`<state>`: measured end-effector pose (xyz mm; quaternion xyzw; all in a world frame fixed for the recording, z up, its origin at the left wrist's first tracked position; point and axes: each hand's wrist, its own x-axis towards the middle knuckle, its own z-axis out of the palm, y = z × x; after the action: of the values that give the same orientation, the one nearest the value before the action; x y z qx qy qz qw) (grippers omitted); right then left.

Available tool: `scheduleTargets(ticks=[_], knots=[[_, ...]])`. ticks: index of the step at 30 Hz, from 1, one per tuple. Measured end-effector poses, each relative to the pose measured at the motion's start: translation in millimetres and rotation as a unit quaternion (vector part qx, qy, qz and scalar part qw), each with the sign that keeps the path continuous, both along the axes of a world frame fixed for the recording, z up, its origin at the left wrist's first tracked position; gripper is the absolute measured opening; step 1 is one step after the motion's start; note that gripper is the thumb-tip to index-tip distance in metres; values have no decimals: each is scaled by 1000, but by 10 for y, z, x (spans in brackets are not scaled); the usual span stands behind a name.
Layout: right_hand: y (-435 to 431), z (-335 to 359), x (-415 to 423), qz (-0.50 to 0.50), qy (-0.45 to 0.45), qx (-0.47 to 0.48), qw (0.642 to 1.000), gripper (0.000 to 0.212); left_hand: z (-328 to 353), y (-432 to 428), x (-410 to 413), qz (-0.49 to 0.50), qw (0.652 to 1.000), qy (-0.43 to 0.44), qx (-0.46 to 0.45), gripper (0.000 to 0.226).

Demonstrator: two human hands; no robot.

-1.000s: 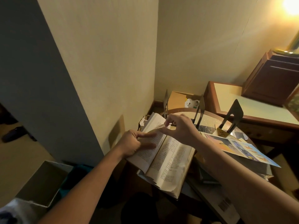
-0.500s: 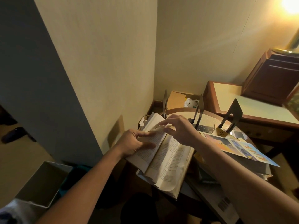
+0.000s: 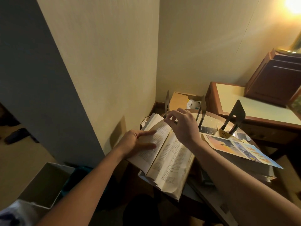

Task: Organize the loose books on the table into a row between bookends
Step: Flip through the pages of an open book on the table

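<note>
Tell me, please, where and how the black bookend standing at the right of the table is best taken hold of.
Take the black bookend by its upright plate near the pointed top, coming from above and pinching the two flat faces. The top stands free, while its foot lies low among papers.

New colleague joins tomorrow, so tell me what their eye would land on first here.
The open book at the centre draws the eye first, with the left hand flat on its left page and the right hand at the page's top edge. Behind it, black bookends stand with no upright books between them. A colourful picture book lies flat to the right.
</note>
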<state>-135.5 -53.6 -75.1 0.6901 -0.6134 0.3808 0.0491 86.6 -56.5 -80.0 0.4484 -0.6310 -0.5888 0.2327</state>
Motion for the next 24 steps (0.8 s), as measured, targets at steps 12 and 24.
scheduleTargets(ticks=[12,24], knots=[[258,-231,281,67,-35,156,985,45,-39,-21,65,13,1000,-3,-23,76],[828,-491,769,-32,-129,318,939,62,-449,84,196,193,966,150,80,65]])
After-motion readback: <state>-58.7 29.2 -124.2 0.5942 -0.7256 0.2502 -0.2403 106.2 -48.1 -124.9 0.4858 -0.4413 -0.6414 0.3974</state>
